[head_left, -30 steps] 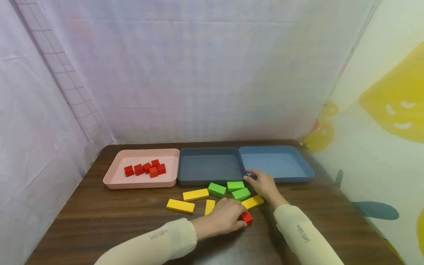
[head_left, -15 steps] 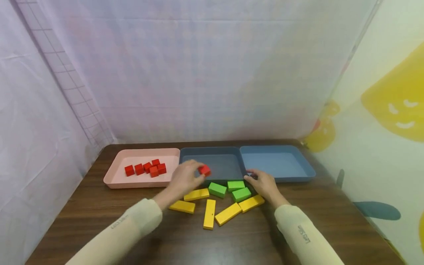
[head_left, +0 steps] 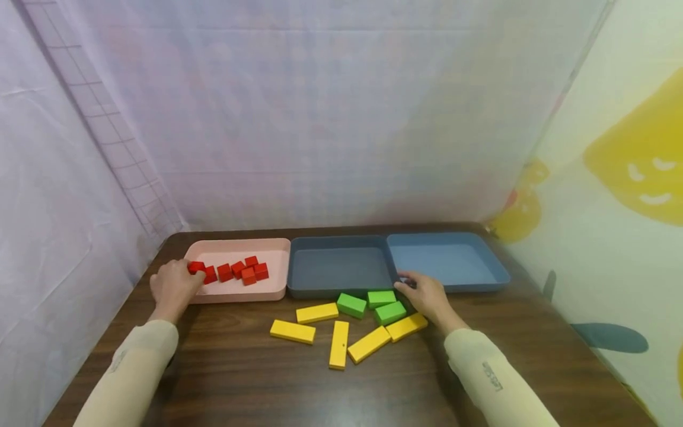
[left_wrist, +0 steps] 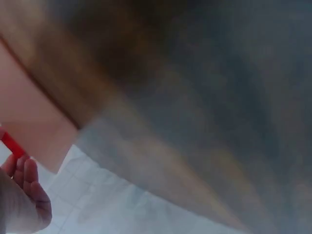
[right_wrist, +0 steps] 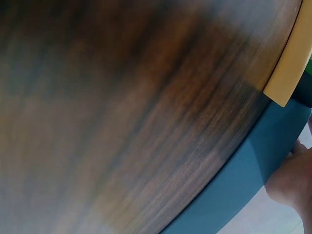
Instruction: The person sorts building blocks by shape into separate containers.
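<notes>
In the head view my left hand (head_left: 173,287) is at the left end of the pink tray (head_left: 274,255), its thumb and fingers pinching a red cube (head_left: 196,267). Several more red cubes (head_left: 224,273) lie in that tray, the nearest right beside the fingers. The left wrist view catches a red edge of the held cube (left_wrist: 11,145) at the fingertips. My right hand (head_left: 428,296) rests at the front corner where the dark grey tray (head_left: 341,292) meets the blue tray (head_left: 464,289), thumb and index finger apart, the other fingers partly hidden.
Three green blocks (head_left: 351,305) lie just in front of the dark grey tray. Several longer yellow blocks (head_left: 292,331) are spread nearer on the brown wooden table (head_left: 256,385). White cloth (head_left: 331,118) hangs behind, and a printed wall covering (head_left: 613,237) stands at the right.
My left hand has picked up the red cube beside the yellow blocks and carried it left, past the dark grey tray, to the pink tray. The right hand has stayed in place.
</notes>
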`<action>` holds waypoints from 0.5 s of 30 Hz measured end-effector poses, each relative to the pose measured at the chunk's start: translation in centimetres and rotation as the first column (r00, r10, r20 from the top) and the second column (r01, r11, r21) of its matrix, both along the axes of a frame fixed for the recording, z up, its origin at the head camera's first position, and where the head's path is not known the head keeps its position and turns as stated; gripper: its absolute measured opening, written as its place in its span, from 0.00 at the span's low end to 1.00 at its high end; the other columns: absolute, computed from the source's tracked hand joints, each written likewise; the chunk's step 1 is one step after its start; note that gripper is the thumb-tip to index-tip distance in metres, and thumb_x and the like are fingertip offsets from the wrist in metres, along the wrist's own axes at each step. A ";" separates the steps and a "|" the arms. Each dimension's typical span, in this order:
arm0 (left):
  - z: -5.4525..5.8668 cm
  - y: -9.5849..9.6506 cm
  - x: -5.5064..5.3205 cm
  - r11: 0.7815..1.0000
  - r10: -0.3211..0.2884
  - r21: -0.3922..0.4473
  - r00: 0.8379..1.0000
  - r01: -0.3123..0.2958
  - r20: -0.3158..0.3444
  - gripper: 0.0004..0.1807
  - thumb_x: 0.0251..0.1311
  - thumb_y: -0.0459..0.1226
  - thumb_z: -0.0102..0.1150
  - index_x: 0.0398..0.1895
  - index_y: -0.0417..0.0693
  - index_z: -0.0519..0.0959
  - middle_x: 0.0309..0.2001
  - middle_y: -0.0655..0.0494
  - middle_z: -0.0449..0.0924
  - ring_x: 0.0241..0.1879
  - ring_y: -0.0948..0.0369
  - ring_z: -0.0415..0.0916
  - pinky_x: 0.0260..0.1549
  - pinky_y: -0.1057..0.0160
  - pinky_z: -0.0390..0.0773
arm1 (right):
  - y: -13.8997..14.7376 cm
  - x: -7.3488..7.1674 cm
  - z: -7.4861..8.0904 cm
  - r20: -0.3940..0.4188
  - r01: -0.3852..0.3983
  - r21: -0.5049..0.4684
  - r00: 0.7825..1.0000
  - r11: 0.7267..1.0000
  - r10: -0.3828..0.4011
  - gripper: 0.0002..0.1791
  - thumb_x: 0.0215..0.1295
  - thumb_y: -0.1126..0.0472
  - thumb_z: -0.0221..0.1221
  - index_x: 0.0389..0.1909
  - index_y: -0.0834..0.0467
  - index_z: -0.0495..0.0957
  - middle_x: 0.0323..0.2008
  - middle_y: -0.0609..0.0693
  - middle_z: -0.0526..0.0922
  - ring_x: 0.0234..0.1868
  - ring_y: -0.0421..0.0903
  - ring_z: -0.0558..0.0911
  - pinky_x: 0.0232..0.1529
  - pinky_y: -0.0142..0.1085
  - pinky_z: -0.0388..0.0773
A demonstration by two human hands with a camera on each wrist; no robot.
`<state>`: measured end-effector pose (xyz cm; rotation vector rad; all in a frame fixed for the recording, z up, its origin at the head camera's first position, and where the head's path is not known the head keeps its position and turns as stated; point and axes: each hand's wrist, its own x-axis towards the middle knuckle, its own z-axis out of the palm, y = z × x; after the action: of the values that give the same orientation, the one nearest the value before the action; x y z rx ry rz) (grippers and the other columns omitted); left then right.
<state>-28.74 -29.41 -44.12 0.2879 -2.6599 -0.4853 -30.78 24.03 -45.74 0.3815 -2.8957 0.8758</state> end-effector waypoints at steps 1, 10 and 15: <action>-0.2 -0.1 0.2 1.000 0.002 0.003 1.000 -0.002 -0.001 0.11 0.54 0.40 0.54 0.22 0.41 0.76 0.26 0.40 0.76 0.29 0.39 0.74 0.29 0.44 0.66 | 0.0 0.0 0.0 0.003 -0.002 -0.001 1.000 1.000 0.002 0.26 0.73 0.50 0.56 0.65 0.61 0.74 0.53 0.63 0.82 0.54 0.62 0.79 0.57 0.60 0.71; -0.8 2.2 -0.3 0.951 -0.308 -0.010 0.949 0.308 -0.068 0.07 0.49 0.37 0.60 0.24 0.41 0.81 0.21 0.50 0.75 0.23 0.53 0.69 0.23 0.56 0.67 | 0.4 -0.7 0.0 0.024 -0.001 -0.012 1.000 1.000 0.002 0.27 0.74 0.49 0.55 0.67 0.59 0.72 0.55 0.63 0.81 0.57 0.63 0.78 0.58 0.61 0.69; -1.1 3.2 -0.6 0.948 -0.318 -0.026 0.948 0.318 0.003 0.11 0.55 0.38 0.66 0.28 0.37 0.81 0.25 0.46 0.76 0.27 0.50 0.72 0.28 0.52 0.72 | 0.5 -0.6 -0.4 0.005 -0.020 -0.011 1.000 1.000 0.020 0.26 0.74 0.50 0.56 0.65 0.61 0.73 0.55 0.64 0.81 0.56 0.63 0.78 0.58 0.62 0.68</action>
<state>-29.29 -26.24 -45.26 -0.1547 -2.7197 -0.5470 -31.37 24.50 -46.17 0.4088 -2.8954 0.8970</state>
